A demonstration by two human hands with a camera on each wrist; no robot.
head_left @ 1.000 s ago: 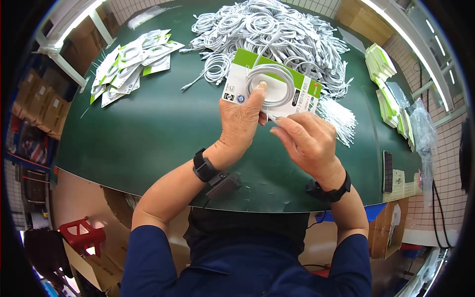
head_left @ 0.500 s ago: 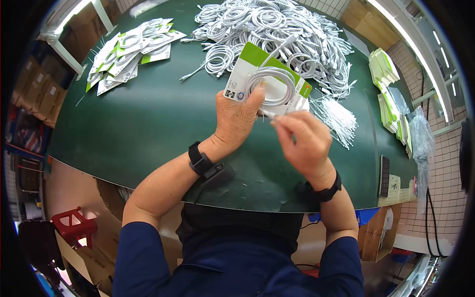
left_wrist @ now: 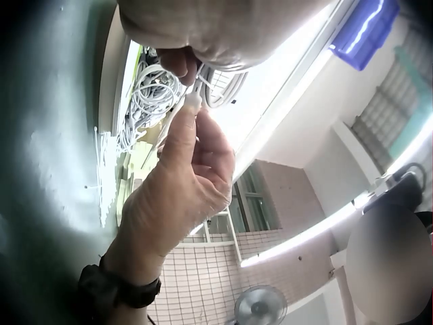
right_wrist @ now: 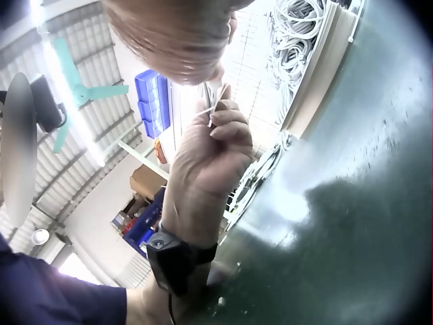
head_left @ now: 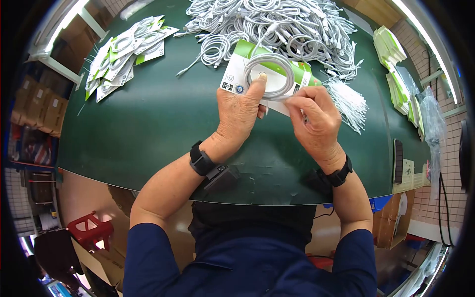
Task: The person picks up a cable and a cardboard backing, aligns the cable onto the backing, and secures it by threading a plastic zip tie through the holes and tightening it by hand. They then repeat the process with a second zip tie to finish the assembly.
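Observation:
My left hand grips a white-and-green printed card from below, the thumb pressing a coiled white cable flat against it. One plug of this cable sticks up past the card's top edge. At the coil's lower right, my right hand pinches the other end of the cable between thumb and forefinger. That white plug shows at the right fingertips in the left wrist view. A thin white tie end hangs below the card by the left thumb.
A large heap of coiled white cables lies behind the card. Carded cables are piled at the left of the green table. White ties lie to the right, with stacked cards and a dark phone-like object farther right.
My right hand has drawn the cable end from beside the left thumb to the right and up, to the coil's lower right edge. The left hand keeps its hold.

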